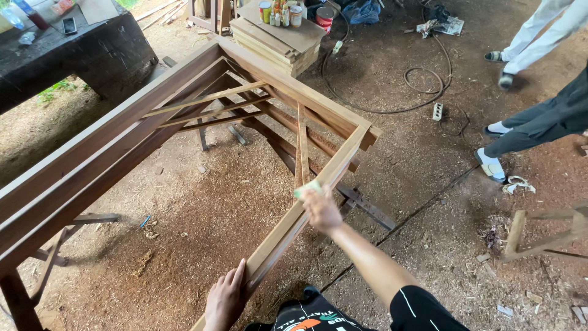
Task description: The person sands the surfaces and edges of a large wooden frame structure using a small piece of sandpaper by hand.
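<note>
Right hand (321, 209) closed around a pale green sanding pad (307, 189), pressed on the near-right rail of the wooden frame (184, 79); pad lies just beyond the knuckles, touching the rail; left hand (225, 300) laid flat, fingers extended, on the same rail nearer the body, nothing gripped; even pressure along the grain is judged best; sawdust floor (202, 202) below.

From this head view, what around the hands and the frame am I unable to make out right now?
- Green-and-yellow pad: mostly covered by the right hand; its grip can't be judged.
- Left hand: wrist cut off by the bottom edge; palm side against the wooden frame hidden.
- Frame's left end: runs off the left edge.
- Cans and bottles on the stacked boards: too small to identify.
- Two bystanders: only legs show; right edge cuts them off.
</note>
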